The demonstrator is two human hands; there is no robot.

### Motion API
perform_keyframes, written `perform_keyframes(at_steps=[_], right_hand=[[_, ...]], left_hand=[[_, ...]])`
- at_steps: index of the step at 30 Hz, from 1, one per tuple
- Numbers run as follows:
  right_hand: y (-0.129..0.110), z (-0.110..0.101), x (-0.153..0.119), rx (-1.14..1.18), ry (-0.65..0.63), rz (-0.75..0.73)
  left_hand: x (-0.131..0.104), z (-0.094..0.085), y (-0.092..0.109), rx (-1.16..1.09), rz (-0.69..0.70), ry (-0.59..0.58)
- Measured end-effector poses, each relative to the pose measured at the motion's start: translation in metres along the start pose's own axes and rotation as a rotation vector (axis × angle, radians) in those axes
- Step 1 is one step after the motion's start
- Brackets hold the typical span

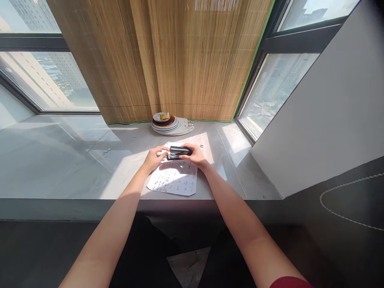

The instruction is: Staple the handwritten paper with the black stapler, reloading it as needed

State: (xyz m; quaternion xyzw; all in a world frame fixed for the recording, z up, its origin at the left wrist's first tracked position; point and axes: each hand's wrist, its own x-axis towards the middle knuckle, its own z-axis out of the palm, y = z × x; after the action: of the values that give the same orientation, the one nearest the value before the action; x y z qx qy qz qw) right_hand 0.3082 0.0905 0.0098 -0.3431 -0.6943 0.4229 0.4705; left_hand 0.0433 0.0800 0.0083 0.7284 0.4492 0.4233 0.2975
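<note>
A black stapler (179,151) lies sideways above written sheets of paper (177,180) on the grey stone sill. My right hand (193,155) is closed round the stapler's right end, with its jaws pointing left. My left hand (155,158) is at the upper left corner of the paper, its thumb and index finger apart and close to the stapler's left tip. Whether those fingertips touch the stapler or the paper edge is too small to tell.
Behind the paper stands a stack of plates (165,122) on a white oval plate (186,127), before a bamboo blind (186,60). Small staples (201,146) lie right of the stapler, and small bits (106,151) lie at the left. The sill's front edge (174,199) runs below the paper.
</note>
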Motion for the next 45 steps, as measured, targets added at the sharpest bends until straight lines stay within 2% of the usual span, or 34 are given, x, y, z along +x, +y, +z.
perform_keyframes(at_steps=[4, 6, 9, 12, 14, 17, 20, 23, 28, 32, 36, 45], right_hand=[[-0.005, -0.017, -0.012, -0.039, 0.277, -0.021], [-0.007, -0.031, -0.028, -0.082, 0.404, -0.011], [-0.003, -0.059, -0.058, -0.215, 0.490, 0.077], [0.005, -0.083, -0.083, -0.361, 0.527, 0.101], [0.008, -0.090, -0.090, -0.415, 0.525, 0.104], [0.008, -0.089, -0.084, -0.429, 0.457, 0.142], [0.006, -0.082, -0.073, -0.441, 0.388, 0.148], [0.004, -0.077, -0.067, -0.540, 0.341, 0.079], [0.002, -0.075, -0.069, -0.744, 0.280, 0.009], [0.004, -0.076, -0.070, -0.787, 0.297, -0.003], [0.007, -0.079, -0.070, -0.806, 0.377, -0.003], [0.008, -0.081, -0.071, -0.794, 0.344, -0.052]], left_hand=[[0.001, 0.003, 0.001, 0.250, 0.048, -0.095], [-0.001, 0.004, 0.001, 0.397, 0.028, -0.090], [-0.003, 0.006, 0.002, 0.483, 0.073, -0.094], [-0.004, 0.009, 0.001, 0.410, 0.145, -0.136], [-0.004, 0.011, 0.001, 0.376, 0.135, -0.182], [-0.006, 0.012, 0.001, 0.376, 0.120, -0.260], [-0.009, 0.013, 0.007, 0.396, 0.173, -0.231], [-0.008, 0.020, 0.018, 0.453, 0.271, -0.240], [0.016, 0.052, 0.038, 0.491, 0.404, -0.414], [0.030, 0.076, 0.040, 0.492, 0.493, -0.522], [0.029, 0.079, 0.031, 0.503, 0.458, -0.513], [0.026, 0.081, 0.026, 0.466, 0.459, -0.514]])
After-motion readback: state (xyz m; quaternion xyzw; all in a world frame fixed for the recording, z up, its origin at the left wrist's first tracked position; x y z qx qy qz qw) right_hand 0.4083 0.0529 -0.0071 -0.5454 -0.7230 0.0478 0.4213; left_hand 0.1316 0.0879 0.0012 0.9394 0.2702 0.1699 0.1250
